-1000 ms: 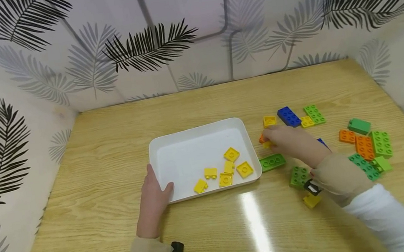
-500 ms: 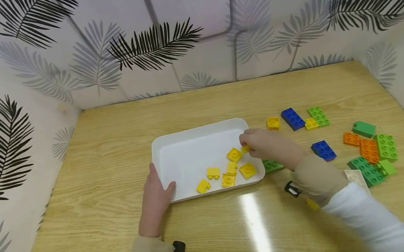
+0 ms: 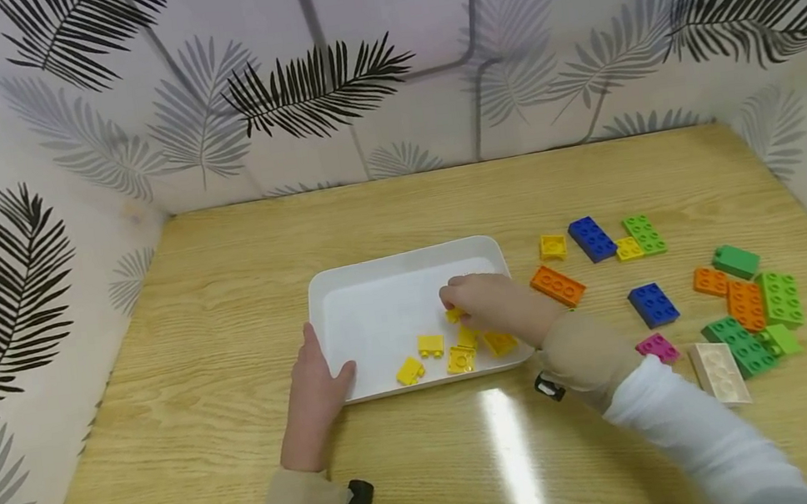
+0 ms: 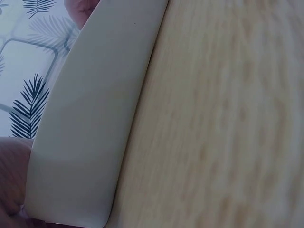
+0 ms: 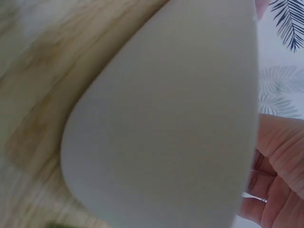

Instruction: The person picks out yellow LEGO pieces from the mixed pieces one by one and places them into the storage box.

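A white tray (image 3: 375, 268) sits mid-table in the head view, with several yellow bricks (image 3: 430, 345) lying toward its right front part. My left hand (image 3: 313, 381) holds the tray's front left corner, the thumb reaching over the rim and the fingers along the outer side. Over the tray's right half, my right hand (image 3: 489, 302) pinches a small yellow brick (image 3: 453, 315) in its fingertips and covers part of the bricks below. The tray wall (image 4: 90, 104) fills much of the left wrist view, and the right wrist view shows the curled right fingers (image 5: 263, 190) behind the wall.
Right of the tray lie an orange brick (image 3: 557, 286), a yellow brick (image 3: 552, 247), blue bricks (image 3: 654, 305), a pink brick (image 3: 657, 348) and a cream brick (image 3: 721, 373). Green and orange bricks (image 3: 746, 304) cluster farther right. A patterned sheet (image 3: 352, 82) stands behind the table.
My right hand has carried the yellow brick left from beside the tray to over its inside. The orange brick it covered now shows. My left hand keeps its place at the tray.
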`<state>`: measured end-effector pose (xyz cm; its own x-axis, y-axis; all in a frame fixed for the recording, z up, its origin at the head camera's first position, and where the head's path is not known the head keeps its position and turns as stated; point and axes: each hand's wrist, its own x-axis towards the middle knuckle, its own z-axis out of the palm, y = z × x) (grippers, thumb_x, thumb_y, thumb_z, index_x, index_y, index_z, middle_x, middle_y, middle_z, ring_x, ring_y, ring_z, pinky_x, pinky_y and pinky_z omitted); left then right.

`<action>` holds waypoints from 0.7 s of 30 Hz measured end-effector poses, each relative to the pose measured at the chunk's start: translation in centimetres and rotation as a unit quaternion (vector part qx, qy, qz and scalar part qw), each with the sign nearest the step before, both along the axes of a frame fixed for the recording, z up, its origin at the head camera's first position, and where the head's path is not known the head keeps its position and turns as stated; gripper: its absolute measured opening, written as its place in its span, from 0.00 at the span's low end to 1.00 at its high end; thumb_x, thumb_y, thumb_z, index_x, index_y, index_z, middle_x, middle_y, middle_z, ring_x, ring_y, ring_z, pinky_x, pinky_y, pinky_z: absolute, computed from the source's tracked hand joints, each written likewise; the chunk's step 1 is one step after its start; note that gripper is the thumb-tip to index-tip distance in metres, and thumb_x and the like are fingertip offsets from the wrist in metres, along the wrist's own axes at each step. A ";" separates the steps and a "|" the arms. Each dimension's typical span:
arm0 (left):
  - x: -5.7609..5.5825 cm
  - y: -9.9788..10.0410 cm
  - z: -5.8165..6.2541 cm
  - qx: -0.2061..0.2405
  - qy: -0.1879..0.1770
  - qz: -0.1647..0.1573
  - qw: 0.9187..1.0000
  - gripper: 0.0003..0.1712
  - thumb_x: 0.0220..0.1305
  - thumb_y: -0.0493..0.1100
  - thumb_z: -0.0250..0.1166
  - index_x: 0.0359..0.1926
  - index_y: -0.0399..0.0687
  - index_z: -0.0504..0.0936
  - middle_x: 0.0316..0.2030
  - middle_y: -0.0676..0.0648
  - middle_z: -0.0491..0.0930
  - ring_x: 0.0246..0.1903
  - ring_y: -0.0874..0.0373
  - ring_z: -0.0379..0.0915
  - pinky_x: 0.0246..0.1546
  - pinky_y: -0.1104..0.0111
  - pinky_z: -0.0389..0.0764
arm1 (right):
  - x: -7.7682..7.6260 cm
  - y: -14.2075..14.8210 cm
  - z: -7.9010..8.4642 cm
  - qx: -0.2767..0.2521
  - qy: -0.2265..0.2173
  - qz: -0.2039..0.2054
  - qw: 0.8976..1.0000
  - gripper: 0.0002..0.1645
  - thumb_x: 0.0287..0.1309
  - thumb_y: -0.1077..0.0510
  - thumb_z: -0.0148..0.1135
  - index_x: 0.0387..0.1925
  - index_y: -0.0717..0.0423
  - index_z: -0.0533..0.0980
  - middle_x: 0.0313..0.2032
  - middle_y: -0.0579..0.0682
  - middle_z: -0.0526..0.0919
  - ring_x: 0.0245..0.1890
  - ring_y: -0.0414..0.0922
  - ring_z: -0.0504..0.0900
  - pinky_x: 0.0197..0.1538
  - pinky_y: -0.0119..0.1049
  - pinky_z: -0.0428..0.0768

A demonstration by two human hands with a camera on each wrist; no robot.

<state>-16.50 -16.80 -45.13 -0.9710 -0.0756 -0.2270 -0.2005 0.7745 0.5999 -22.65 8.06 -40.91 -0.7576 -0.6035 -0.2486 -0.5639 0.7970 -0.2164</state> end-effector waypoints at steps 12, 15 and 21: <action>-0.1 -0.1 -0.1 0.005 0.002 0.003 1.000 0.48 0.58 0.46 0.54 0.67 0.36 0.33 0.66 0.29 0.48 0.66 0.36 0.46 0.66 0.49 0.56 | 0.0 -1.7 -1.1 -0.002 0.037 0.036 0.999 0.10 0.46 0.55 0.62 0.31 0.53 0.72 0.28 0.45 0.75 0.25 0.40 0.68 0.36 0.37 0.70; 0.0 -0.1 -0.1 0.006 0.004 0.002 1.000 0.48 0.58 0.46 0.54 0.67 0.36 0.33 0.66 0.28 0.48 0.65 0.36 0.46 0.65 0.48 0.56 | 0.0 -1.9 -1.3 0.002 0.033 0.029 0.999 0.11 0.45 0.55 0.63 0.31 0.52 0.72 0.28 0.45 0.75 0.25 0.40 0.68 0.36 0.37 0.68; 0.1 -0.2 -0.2 0.002 0.010 0.001 1.000 0.48 0.58 0.46 0.55 0.67 0.36 0.34 0.65 0.28 0.50 0.64 0.35 0.48 0.64 0.47 0.58 | -0.1 -1.8 -1.3 -0.003 0.036 0.024 0.999 0.15 0.44 0.54 0.64 0.37 0.51 0.74 0.36 0.46 0.79 0.29 0.40 0.72 0.42 0.40 0.72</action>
<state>-16.43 -16.99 -45.30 -0.9753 -0.0766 -0.2071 -0.1895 0.7718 0.6070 -22.74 6.27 -42.20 -0.7443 -0.6403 -0.1900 -0.6151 0.7680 -0.1786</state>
